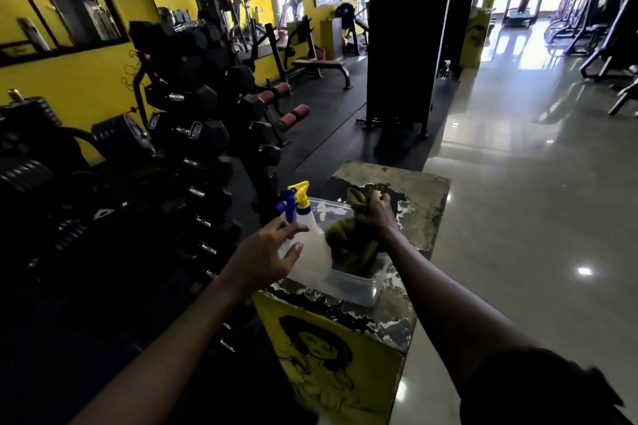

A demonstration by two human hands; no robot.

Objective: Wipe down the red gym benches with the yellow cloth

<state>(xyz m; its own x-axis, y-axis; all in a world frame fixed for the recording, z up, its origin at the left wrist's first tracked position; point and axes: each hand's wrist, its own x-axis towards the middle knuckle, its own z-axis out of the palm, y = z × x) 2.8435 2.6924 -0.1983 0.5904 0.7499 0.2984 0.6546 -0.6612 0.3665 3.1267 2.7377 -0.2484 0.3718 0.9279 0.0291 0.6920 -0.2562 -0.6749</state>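
- Yellow walls (79,79) with long mirrors (214,7) close the left side of a dim gym, and a glossy pale floor (518,183) spreads to the right, where bright windows shine behind a treadmill (521,0).
- At the left stands a dark dumbbell rack (193,121), full of hexagonal weights.
- A wide black pillar (407,28) rises in the middle of the room.
- Far behind the rack, near the wall, stands a flat bench (319,64) with a reddish pad on a black frame; nearer to the camera some red roller pads (293,115) stick out from another machine.
- Close to the person stands a yellow pedestal (424,203); its grey top is worn and the paint is peeling.
- On this top sits a clear plastic container (359,286).
- A white spray bottle (310,252) with a yellow and blue nozzle stands upright at the left end of the container; I cannot tell if it is inside it or just beside it.
- The left hand (269,252) is at the bottle with fingers spread and relaxed, not closed around it; whether it touches the bottle I cannot tell.
- The right hand (376,214) is clenched around the upper part of the yellow cloth (348,248).
- The cloth hangs crumpled from this fist, and its lower part goes down into the container, well apart from the bench.
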